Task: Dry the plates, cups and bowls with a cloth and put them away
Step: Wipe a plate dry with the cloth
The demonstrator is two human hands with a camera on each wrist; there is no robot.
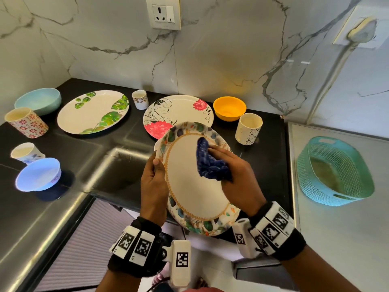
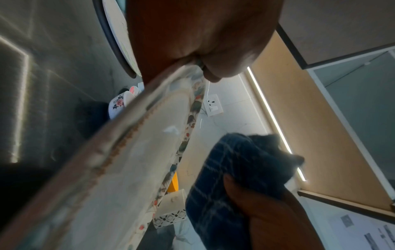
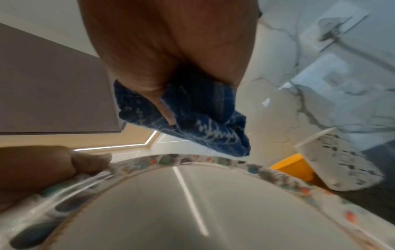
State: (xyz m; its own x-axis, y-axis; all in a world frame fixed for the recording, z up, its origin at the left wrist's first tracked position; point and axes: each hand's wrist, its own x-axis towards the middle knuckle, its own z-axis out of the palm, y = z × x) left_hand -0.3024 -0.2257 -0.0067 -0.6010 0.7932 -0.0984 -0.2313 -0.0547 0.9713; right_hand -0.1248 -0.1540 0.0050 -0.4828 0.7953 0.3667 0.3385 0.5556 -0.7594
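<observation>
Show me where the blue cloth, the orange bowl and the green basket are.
blue cloth [image 1: 210, 163], head view, middle of the bunched fabric.
orange bowl [image 1: 229, 108], head view, inner hollow.
green basket [image 1: 305, 163], head view, left mesh wall.

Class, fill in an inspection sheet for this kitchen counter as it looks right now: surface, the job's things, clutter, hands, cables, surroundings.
Surface: black counter, steel sink area at the front left.
Job's things: floral-rim plate held tilted above the counter; blue cloth pressed on its face; leaf plate, red-flower plate, four cups and three bowls, one of them the orange bowl, stand on the counter.
Clutter: nothing seen.
Hands: left hand grips the plate's rim; right hand holds the cloth.
Cables: white cord hangs from a wall plug.
Surroundings: marble wall, socket, teal basket at right.
</observation>
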